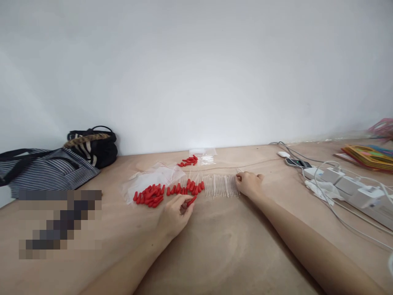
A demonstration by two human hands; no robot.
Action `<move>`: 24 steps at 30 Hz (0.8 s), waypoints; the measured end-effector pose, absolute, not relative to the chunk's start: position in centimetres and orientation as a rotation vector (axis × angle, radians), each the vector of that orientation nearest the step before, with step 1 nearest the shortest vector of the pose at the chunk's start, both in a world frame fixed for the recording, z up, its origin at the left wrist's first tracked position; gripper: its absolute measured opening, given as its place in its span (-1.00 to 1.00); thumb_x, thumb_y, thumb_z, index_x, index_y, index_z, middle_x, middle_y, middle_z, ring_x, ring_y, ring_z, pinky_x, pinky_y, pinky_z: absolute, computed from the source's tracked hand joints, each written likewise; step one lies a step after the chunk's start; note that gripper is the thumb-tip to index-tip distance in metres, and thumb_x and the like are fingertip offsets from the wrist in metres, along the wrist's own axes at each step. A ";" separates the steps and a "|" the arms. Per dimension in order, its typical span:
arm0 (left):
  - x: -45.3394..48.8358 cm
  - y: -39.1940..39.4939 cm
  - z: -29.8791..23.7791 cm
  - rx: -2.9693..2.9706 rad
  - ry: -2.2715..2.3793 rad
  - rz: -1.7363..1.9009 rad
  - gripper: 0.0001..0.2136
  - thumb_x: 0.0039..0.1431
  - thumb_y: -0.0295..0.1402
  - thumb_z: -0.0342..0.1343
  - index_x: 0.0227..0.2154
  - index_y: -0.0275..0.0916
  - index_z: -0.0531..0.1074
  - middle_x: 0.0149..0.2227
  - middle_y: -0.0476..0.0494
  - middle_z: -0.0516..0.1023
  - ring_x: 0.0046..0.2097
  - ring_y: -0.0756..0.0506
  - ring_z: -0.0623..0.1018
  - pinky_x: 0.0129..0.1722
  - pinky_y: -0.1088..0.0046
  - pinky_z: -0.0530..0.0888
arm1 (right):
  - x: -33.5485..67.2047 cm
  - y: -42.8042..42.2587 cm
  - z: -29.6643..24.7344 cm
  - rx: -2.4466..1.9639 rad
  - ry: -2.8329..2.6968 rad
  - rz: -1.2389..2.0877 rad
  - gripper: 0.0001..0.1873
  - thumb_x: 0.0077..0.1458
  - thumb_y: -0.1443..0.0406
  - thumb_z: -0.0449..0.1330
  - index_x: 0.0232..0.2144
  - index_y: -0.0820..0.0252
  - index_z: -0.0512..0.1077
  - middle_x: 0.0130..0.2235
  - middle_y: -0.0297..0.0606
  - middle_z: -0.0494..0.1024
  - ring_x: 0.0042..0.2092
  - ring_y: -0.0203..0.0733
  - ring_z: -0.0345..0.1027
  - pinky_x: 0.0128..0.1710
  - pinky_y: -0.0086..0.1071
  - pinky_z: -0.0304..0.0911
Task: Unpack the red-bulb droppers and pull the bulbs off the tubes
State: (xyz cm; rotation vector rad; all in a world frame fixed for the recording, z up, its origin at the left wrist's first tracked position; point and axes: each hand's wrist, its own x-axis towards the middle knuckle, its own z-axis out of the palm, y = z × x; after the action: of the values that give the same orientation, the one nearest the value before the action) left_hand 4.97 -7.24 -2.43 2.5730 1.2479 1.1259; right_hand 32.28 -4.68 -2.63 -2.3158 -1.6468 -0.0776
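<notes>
My left hand [176, 214] is closed round a small red dropper bulb [191, 201], whose narrow end sticks out past the fingertips. Just beyond it, several red bulbs [193, 187] sit in a row, some on the ends of thin clear tubes. A heap of loose red bulbs [150, 196] lies on a clear plastic bag [156, 174] to the left. Clear thin tubes [221, 185] lie side by side between my hands. At the right end of that row, my right hand [249, 183] pinches a clear thin tube, mostly hidden by the fingers.
Farther back lie more red bulbs [188, 160] beside small clear tubes [206, 159]. A striped bag [58, 170] and a black bag [106, 147] stand at left. White chargers on a power strip [353, 189], cables, a dark device [297, 163] and colourful flat items [368, 157] occupy the right.
</notes>
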 end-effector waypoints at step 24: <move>2.7 -5.8 -1.5 2.818 1.168 1.098 -0.83 0.11 -0.42 -0.07 -0.42 -0.25 0.43 -0.39 -0.10 0.35 -0.33 -0.04 0.40 -0.29 0.44 0.38 | 35.9 -7.4 -2.3 -2.252 -1.501 0.050 -0.72 -0.12 0.10 0.06 -0.58 0.14 0.43 -0.51 -0.30 0.45 -0.37 -0.18 0.24 -0.24 -0.22 -0.20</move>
State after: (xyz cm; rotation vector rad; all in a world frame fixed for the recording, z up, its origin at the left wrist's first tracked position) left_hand 2.68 -5.83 -1.51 2.8184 1.1683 1.0985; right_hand 35.89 -7.42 -2.26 -2.2523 -1.5014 0.0497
